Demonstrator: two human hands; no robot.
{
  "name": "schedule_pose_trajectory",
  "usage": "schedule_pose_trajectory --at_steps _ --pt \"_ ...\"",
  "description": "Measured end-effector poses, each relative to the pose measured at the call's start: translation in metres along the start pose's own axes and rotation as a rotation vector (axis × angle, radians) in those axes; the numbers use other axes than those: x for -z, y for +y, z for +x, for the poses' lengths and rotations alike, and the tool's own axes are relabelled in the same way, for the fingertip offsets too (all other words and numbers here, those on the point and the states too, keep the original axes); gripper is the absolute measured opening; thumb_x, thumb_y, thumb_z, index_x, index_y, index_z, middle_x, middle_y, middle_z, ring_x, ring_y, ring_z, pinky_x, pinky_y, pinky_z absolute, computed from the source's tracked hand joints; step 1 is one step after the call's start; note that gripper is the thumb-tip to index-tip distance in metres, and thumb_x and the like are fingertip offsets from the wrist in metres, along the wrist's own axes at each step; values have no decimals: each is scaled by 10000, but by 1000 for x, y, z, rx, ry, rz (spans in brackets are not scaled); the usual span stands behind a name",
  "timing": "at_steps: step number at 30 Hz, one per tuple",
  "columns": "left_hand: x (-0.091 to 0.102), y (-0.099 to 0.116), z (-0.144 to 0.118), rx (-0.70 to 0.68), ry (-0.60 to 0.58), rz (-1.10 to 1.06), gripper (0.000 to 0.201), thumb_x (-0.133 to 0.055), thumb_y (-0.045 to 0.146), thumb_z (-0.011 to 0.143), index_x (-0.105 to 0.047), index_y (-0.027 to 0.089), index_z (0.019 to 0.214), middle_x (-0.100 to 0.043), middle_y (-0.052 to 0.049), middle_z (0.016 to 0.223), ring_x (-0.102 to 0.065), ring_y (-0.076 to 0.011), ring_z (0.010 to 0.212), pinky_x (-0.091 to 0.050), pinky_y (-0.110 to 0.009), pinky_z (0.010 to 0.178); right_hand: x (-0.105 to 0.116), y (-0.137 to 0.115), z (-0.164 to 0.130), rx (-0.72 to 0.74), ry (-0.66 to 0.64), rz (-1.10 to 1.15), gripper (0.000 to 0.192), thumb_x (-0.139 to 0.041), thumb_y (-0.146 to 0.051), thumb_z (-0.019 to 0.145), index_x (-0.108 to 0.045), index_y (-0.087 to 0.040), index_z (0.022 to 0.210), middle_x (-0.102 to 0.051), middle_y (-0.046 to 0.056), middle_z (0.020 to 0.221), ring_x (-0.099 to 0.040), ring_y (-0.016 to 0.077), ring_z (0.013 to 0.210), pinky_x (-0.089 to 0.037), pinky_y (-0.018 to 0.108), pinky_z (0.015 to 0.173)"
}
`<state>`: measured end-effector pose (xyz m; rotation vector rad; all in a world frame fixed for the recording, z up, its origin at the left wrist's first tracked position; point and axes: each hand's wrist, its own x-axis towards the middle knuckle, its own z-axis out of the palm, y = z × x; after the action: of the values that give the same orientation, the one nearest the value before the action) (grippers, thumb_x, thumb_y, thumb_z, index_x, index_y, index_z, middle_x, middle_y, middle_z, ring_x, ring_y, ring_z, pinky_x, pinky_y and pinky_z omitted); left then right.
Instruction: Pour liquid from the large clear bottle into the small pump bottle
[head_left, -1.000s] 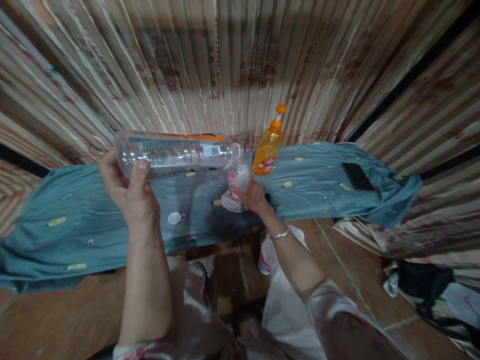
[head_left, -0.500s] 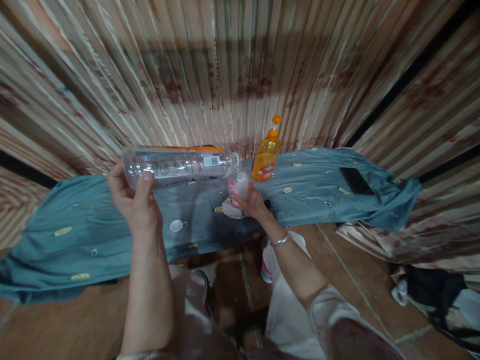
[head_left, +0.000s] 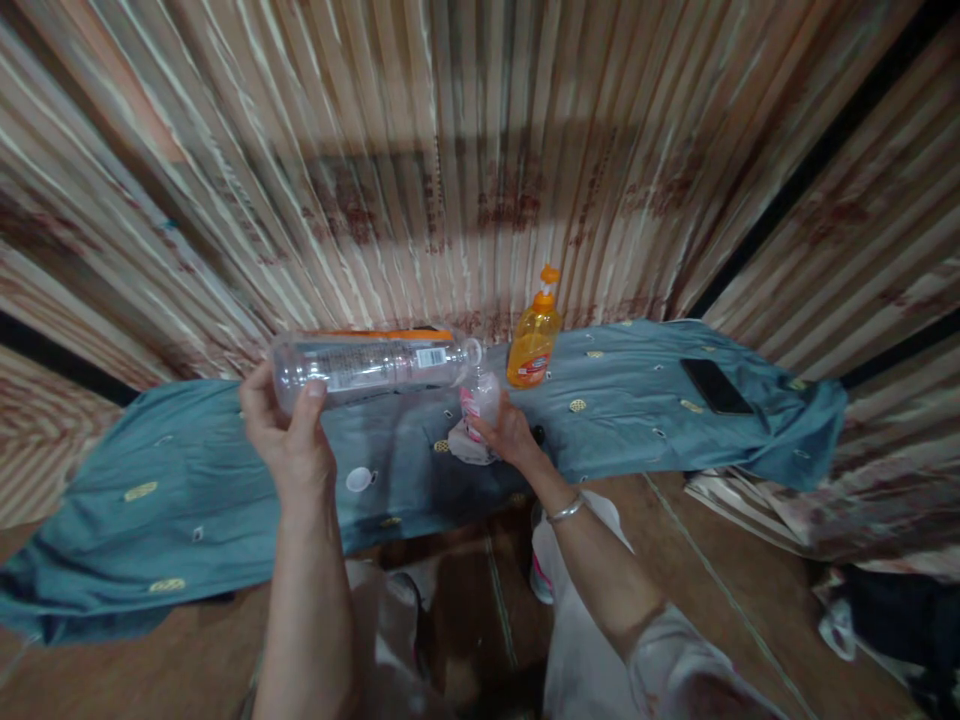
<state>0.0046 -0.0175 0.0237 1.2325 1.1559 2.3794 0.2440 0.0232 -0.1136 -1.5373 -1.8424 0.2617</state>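
Note:
Gripped near its base in my left hand is a large clear plastic bottle with an orange-edged label, tipped on its side. Its uncapped mouth points right, at the neck of a small clear bottle with a pink label. My right hand is wrapped round that small bottle, which stands upright on a crumpled pale cloth. Whether the two mouths touch I cannot tell, nor whether liquid flows between them. A white cap lies on the table right of my left wrist.
An orange pump bottle stands behind my right hand. A black phone lies on the right of the narrow table with a teal cloth. Behind hangs a striped curtain. A dark bag-like heap sits on the floor at right.
The whole view has shifted, so everything sits lower in the picture. The large bottle has moved slightly right relative to the table, and both hands keep their hold.

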Motion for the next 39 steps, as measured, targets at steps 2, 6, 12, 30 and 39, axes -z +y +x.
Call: schedule_pose_trajectory --at_steps 2,6,12,30,39 --pt "0 1 0 -7 -1 -2 469 -788 307 560 -644 204 995 -640 -5 992 -611 -174 977 -422 -385 1000 1 -2 0 -13 -6 -4 763 -620 -506 826 -340 -20 1344 -688 219 1069 -688 303 960 -534 374 799" --pt "1 1 1 -8 -10 18 476 -777 325 568 -638 216 1010 -637 -5 993 -611 -181 974 -446 -393 973 7 -6 0 -41 -61 19 765 -623 -467 828 -296 -62 1388 -690 195 1087 -694 289 954 -533 366 808" --pt "2 -1 3 2 3 58 470 -768 370 563 -619 221 983 -628 11 939 -617 -170 929 -451 -396 973 11 -10 2 -49 -81 50 731 -626 -429 825 -307 -94 1391 -664 188 1167 -675 281 1026 -514 380 875" --pt "-4 5 6 26 12 -136 353 -769 202 514 -659 203 850 -655 27 868 -609 -128 849 -441 -371 971 21 -19 2 -61 -119 102 687 -612 -440 844 -361 -39 1343 -688 192 1107 -679 271 1010 -514 329 852" --pt "-6 10 7 44 -4 -134 293 -723 182 537 -639 202 817 -628 40 846 -590 -108 828 -455 -335 933 22 -21 0 -66 -136 33 655 -607 -453 857 -394 -38 1317 -699 195 1065 -685 264 993 -516 311 835"
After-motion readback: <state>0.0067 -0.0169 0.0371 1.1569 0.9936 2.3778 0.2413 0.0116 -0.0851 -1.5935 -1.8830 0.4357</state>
